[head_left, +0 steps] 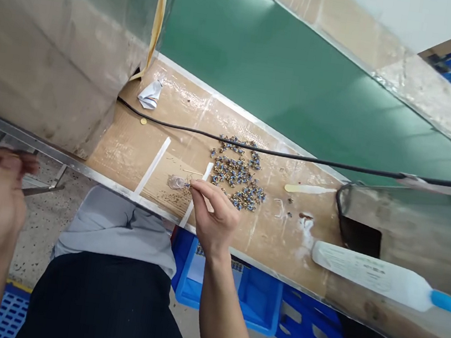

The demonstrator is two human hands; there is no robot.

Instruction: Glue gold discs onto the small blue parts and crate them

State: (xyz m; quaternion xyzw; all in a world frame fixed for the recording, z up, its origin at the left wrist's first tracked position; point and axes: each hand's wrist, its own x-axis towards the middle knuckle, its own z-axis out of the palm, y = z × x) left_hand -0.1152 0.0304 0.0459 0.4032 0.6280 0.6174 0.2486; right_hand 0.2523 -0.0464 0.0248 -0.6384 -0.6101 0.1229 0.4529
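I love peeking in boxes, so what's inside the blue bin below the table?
Inside the blue bin I see something white and some small parts. The right forearm covers the middle and the table the far side, so what's there is hidden.

This looks like a workshop, with tiny parts (233,171) on a bench (121,149), a blue bin (261,300) at its near edge.
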